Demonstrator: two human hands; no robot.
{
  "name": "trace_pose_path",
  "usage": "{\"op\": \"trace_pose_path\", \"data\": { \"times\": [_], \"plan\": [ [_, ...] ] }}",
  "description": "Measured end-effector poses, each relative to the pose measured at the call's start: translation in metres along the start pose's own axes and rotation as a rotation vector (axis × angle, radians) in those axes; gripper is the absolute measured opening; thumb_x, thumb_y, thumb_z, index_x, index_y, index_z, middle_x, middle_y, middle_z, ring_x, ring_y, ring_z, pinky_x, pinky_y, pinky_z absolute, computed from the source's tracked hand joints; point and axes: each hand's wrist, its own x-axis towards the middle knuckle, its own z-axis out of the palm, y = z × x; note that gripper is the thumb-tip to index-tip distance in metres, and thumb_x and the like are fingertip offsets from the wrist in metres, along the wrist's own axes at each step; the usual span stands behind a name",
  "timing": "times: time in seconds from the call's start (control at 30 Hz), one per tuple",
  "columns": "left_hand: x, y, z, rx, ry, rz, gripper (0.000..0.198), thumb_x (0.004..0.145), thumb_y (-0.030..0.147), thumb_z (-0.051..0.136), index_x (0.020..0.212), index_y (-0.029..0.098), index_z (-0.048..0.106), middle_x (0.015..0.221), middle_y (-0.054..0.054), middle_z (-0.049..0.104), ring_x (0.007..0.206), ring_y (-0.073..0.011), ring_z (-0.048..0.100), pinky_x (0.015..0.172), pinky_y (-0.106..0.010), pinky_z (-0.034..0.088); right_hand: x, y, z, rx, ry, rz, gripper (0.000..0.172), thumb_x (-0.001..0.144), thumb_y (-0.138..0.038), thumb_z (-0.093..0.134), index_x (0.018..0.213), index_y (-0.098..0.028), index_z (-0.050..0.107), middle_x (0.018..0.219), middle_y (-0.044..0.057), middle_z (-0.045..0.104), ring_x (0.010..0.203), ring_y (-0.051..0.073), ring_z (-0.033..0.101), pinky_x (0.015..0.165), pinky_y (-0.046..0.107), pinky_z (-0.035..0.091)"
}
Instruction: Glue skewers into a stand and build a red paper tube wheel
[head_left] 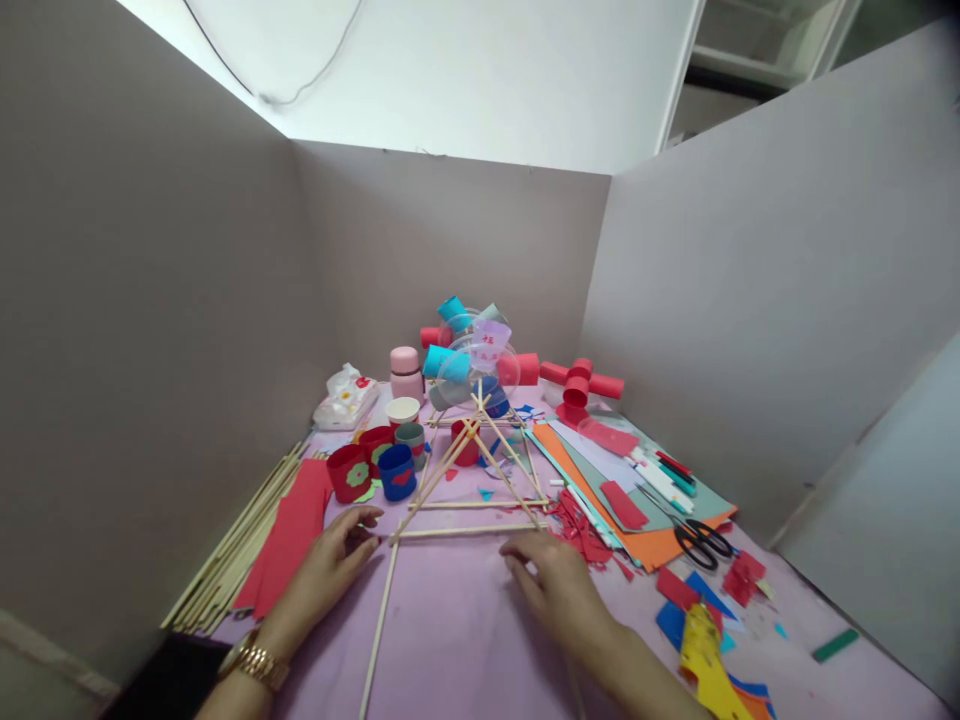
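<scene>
A frame of thin wooden sticks (441,478) stands on the table, its sticks leaning together at peaks and joined by crossbars near the bottom. My left hand (337,565) is beside its front left corner, fingers loosely curved and apart, holding nothing. Close to the front right corner is my right hand (559,590), thumb apart from the fingers, with nothing visible in it; whether a fingertip touches the frame, I cannot tell. One long stick (381,625) runs from the front left corner toward me. Behind the frame rises a wheel-like piece with blue and red paper tubes (448,363).
Small decorated cups (396,473), a pink thermos (406,378) and a tissue pack (346,398) sit left, above red paper strips (289,535) and a stick bundle (232,545). Right are scissors (701,543), coloured sheets (656,548), paper scraps and a yellow glue gun (701,650). Partitions enclose the table.
</scene>
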Motion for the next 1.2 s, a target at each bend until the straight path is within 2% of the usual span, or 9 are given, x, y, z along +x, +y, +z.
{"op": "trace_pose_path", "data": {
  "times": [0.13,0.27,0.4,0.57,0.77,0.97,1.2],
  "plan": [
    [-0.011,0.012,-0.004,0.096,-0.023,-0.052,0.036,0.081,0.047,0.039,0.098,0.018,0.051,0.084,-0.005,0.062,0.077,-0.0208,0.059,0.071,-0.032,0.044,-0.007,0.015,-0.021,0.004,0.027,0.088,0.026,0.085,-0.019,0.043,0.093,-0.018,0.068,0.089,0.005,0.072,0.079,0.017,0.065,0.071,0.025,0.044],
    [-0.026,0.023,-0.006,0.186,-0.127,-0.13,0.032,0.084,0.046,0.034,0.079,0.021,0.053,0.075,-0.003,0.063,0.072,-0.0204,0.059,0.067,-0.03,0.04,-0.023,0.029,-0.032,-0.041,-0.007,0.189,0.023,0.083,-0.022,0.045,0.086,-0.018,0.068,0.077,0.005,0.071,0.072,0.019,0.064,0.063,0.026,0.04],
    [-0.039,0.026,-0.004,0.281,-0.229,-0.216,0.038,0.084,0.048,0.032,0.07,0.021,0.055,0.069,-0.005,0.064,0.069,-0.0229,0.06,0.063,-0.03,0.036,-0.038,0.038,-0.03,-0.093,-0.07,0.278,0.021,0.082,-0.024,0.047,0.076,-0.018,0.067,0.071,0.005,0.07,0.067,0.018,0.062,0.058,0.025,0.035],
    [-0.05,0.031,0.002,0.361,-0.282,-0.273,0.047,0.083,0.055,0.031,0.064,0.021,0.056,0.065,-0.007,0.065,0.065,-0.0236,0.06,0.058,-0.029,0.033,-0.049,0.04,-0.021,-0.124,-0.132,0.351,0.026,0.083,-0.03,0.048,0.067,-0.017,0.064,0.067,0.006,0.069,0.064,0.017,0.059,0.054,0.025,0.031],
    [-0.056,0.041,0.007,0.404,-0.279,-0.278,0.045,0.081,0.054,0.033,0.062,0.021,0.057,0.067,-0.007,0.067,0.064,-0.0221,0.06,0.055,-0.028,0.031,-0.056,0.037,-0.012,-0.111,-0.187,0.381,0.029,0.081,-0.036,0.049,0.064,-0.018,0.063,0.063,0.005,0.067,0.059,0.015,0.056,0.051,0.024,0.029],
    [-0.063,0.049,0.01,0.423,-0.251,-0.261,0.034,0.079,0.045,0.04,0.059,0.022,0.054,0.065,-0.004,0.066,0.065,-0.0196,0.059,0.055,-0.027,0.03,-0.058,0.036,-0.006,-0.077,-0.186,0.397,0.022,0.08,-0.029,0.051,0.063,-0.018,0.062,0.061,0.004,0.066,0.059,0.015,0.057,0.054,0.022,0.032],
    [-0.066,0.054,0.011,0.469,-0.192,-0.289,0.025,0.076,0.04,0.044,0.064,0.022,0.056,0.073,-0.006,0.069,0.07,-0.0219,0.061,0.056,-0.028,0.03,-0.058,0.031,-0.003,-0.031,-0.172,0.416,0.021,0.08,-0.025,0.051,0.063,-0.018,0.061,0.056,0.003,0.065,0.055,0.014,0.057,0.052,0.021,0.032]
  ]
}}
